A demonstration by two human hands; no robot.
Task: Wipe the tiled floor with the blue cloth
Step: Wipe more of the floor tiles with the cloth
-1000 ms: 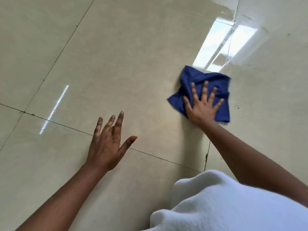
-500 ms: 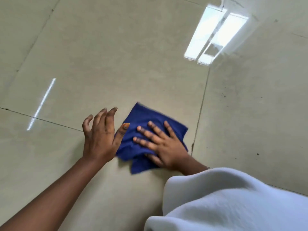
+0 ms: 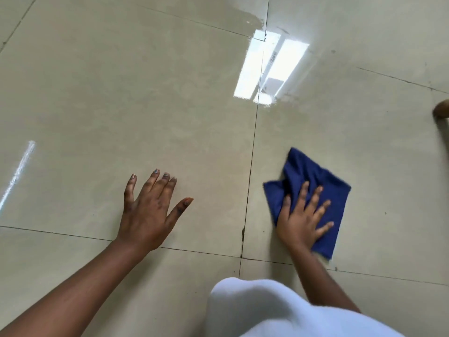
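The blue cloth [image 3: 313,181] lies rumpled on the glossy beige tiled floor [image 3: 145,93], just right of a vertical grout line. My right hand [image 3: 303,220] presses flat on the cloth's near half with fingers straight and spread. My left hand [image 3: 150,210] rests flat on the bare tile to the left of that grout line, fingers extended, well apart from the cloth.
A bright window reflection [image 3: 269,69] shines on a wet-looking patch of tile farther ahead. A brown rounded object [image 3: 442,109] pokes in at the right edge. My white garment [image 3: 279,312] fills the bottom of the view.
My right hand has swept the cloth from beside my left hand out to the right, across the grout line. My left hand has stayed planted on the tile.
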